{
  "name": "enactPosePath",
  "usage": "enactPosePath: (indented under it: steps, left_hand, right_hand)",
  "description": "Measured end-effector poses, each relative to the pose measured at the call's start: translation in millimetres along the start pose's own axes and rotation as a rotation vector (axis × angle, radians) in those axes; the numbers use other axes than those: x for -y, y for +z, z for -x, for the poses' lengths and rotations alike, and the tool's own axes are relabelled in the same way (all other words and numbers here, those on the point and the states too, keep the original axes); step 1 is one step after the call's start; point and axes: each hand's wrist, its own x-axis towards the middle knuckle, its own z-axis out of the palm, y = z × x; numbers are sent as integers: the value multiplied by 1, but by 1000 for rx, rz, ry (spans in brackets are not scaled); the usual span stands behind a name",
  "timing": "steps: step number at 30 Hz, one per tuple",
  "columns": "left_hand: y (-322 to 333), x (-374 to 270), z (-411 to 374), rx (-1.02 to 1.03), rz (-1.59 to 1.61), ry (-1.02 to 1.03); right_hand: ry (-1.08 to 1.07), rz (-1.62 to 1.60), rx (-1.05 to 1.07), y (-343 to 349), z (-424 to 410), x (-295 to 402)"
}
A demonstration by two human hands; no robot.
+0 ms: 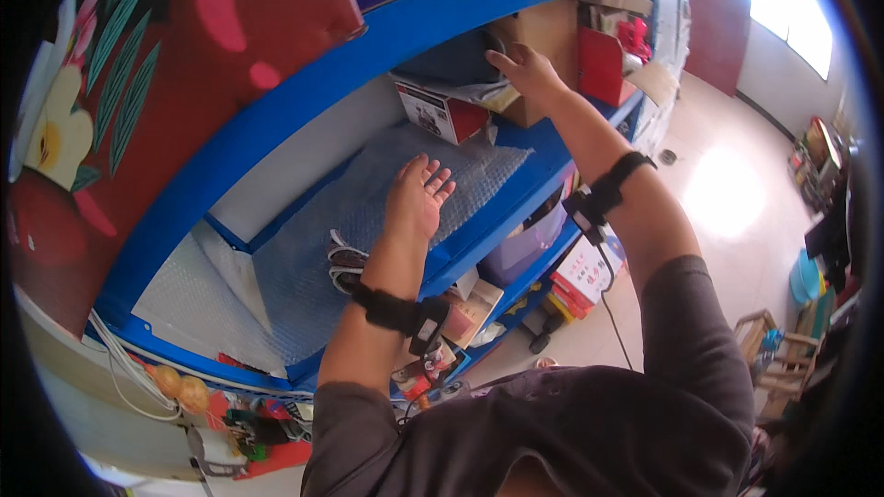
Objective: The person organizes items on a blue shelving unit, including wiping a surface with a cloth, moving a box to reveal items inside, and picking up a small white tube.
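My right hand point(532, 76) is at the edge of a dark grey, flat-looking item point(449, 61), with the thumb over its near side and the other fingers partly hidden. That item rests on a stack with a white-and-red printed box point(442, 114) below. My left hand point(418, 200) is empty, its fingers spread, above a sheet of bubble wrap point(331, 221) on the blue metal shelf point(532, 141). Close to my left forearm lies a rolled or folded item with pale edges point(345, 262), partly hidden by the arm.
A cardboard box point(552, 34) and a red box point(601, 65) stand farther right on the shelf. Above it runs a blue shelf beam point(290, 103). Books point(476, 310) and a purple bag point(518, 248) fill lower levels. A cable point(611, 310) hangs from my right armband.
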Motion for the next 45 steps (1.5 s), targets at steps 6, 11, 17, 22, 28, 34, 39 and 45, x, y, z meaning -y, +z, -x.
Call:
enactPosePath:
  steps: [6, 11, 17, 22, 28, 34, 39, 45]
  left_hand:
    - [24, 7, -68, -170, 49, 20]
    - [46, 20, -99, -111, -138, 83]
    - [50, 19, -152, -168, -202, 79]
    - [79, 22, -147, -146, -112, 138]
    - [36, 9, -174, -131, -142, 236]
    - [35, 13, -199, 120, 1, 195]
    - [38, 13, -186, 160, 100, 102]
    - [80, -3, -129, 160, -29, 200]
  right_hand:
    - [174, 150, 448, 30, -86, -25]
    - [378, -246, 555, 45, -84, -42]
    - [350, -426, 681, 53, -92, -50]
    - [246, -398, 807, 49, -91, -54]
    - [434, -721, 738, 56, -81, -73]
    - [450, -1406, 633, 80, -72, -102]
    - [516, -1549, 620, 95, -64, -93]
    - [427, -1401, 785, 73, -51, -76]
